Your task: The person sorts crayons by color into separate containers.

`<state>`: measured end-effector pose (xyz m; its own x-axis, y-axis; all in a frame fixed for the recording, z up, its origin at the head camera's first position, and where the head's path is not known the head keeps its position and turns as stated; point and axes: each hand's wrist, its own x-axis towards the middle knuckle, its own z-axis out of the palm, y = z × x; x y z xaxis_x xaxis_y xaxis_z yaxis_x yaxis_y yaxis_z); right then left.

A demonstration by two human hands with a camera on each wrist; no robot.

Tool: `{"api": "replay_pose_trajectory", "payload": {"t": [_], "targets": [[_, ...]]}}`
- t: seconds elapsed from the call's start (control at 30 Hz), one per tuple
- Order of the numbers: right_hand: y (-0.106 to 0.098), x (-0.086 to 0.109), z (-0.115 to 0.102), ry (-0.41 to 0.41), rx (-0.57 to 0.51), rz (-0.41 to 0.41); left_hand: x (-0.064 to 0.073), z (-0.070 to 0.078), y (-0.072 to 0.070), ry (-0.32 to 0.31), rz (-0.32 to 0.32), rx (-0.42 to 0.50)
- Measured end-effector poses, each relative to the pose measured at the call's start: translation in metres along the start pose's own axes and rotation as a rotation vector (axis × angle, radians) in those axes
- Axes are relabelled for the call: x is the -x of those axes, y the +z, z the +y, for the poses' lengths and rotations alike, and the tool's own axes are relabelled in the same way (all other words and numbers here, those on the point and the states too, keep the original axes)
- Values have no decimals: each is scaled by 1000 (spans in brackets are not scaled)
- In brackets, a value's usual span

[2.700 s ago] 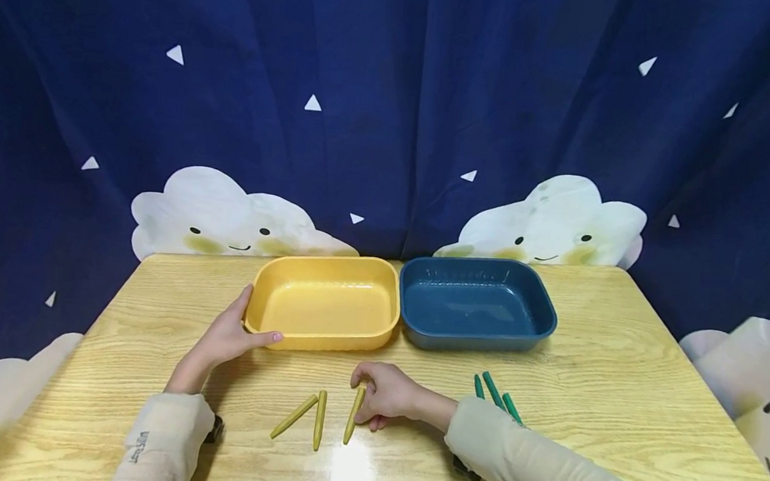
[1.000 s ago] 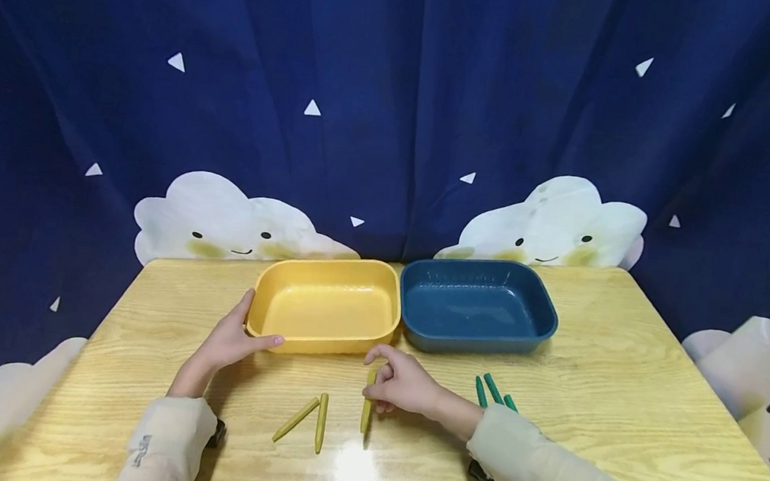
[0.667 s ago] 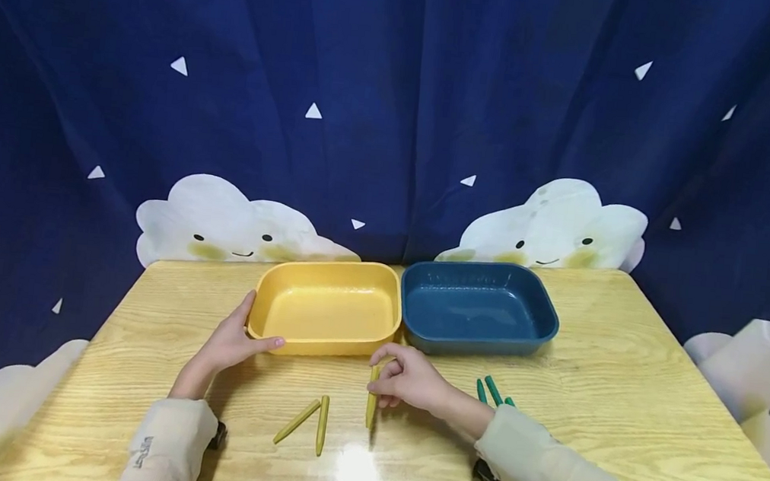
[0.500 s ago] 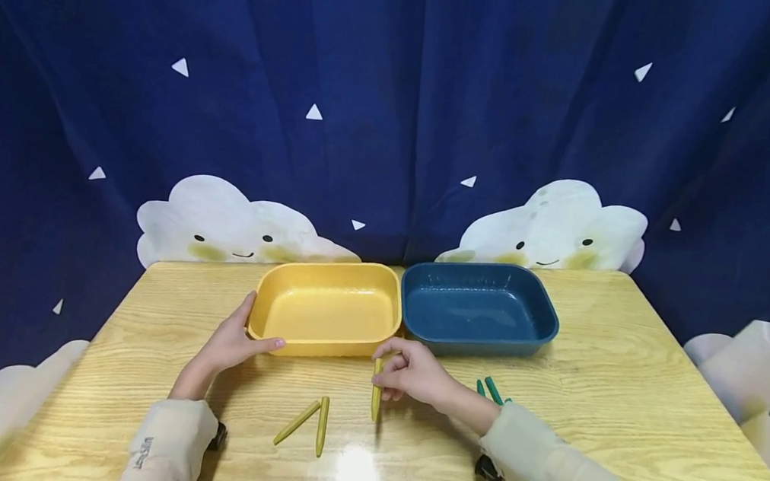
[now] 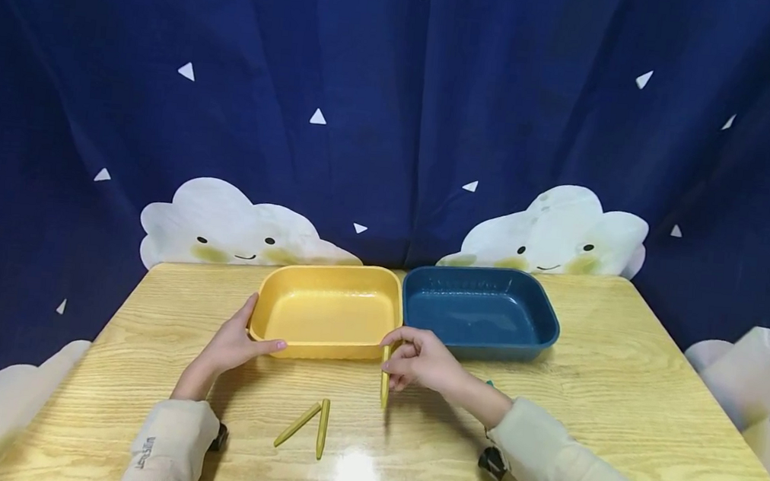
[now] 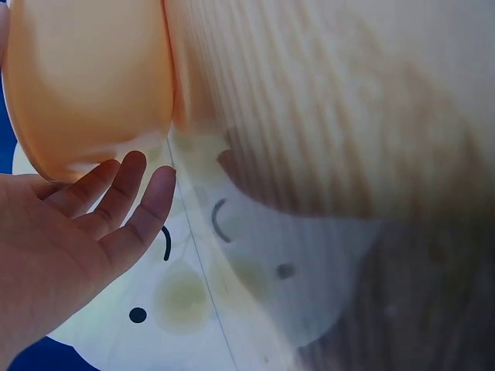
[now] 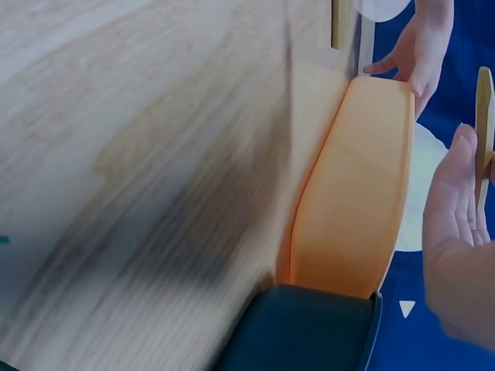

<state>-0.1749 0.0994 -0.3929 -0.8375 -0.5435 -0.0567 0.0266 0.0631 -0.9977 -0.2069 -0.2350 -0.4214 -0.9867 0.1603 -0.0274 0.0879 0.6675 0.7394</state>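
Note:
In the head view my left hand (image 5: 227, 350) rests on the near left corner of a yellow plastic bin (image 5: 330, 320), thumb at the front rim. The left wrist view has its other fingers (image 6: 128, 197) loosely spread against the bin's wall. My right hand (image 5: 428, 363) pinches a yellow crayon (image 5: 384, 393) between thumb and fingers, raised in front of the bin's right corner. The crayon hangs nearly vertical, pointed end down. Two more yellow crayons, one slanted (image 5: 297, 424) and one straight (image 5: 323, 429), lie on the table nearer to me.
A dark blue bin (image 5: 478, 352) stands against the yellow one's right side. A bit of green crayon (image 5: 489, 382) shows past my right forearm, which hides the rest. The wooden table (image 5: 617, 414) ends at a blue curtain (image 5: 368, 117) with clouds.
My right hand has lifted the yellow crayon off the table and carried it up and right, towards the bins' meeting point. My forearm now covers most of the green crayons. The left hand stays put.

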Motion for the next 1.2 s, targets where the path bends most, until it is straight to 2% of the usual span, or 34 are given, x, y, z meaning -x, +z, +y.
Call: {"api": "replay_pose_trajectory", "payload": {"t": [0.4,1.2], "targets": [[-9,-3,-13,34,-85,-37,0,-2,1,16,8,3],[-25,-28,-32,77,-57,-12,0,0,0,-2,8,-12]]}}
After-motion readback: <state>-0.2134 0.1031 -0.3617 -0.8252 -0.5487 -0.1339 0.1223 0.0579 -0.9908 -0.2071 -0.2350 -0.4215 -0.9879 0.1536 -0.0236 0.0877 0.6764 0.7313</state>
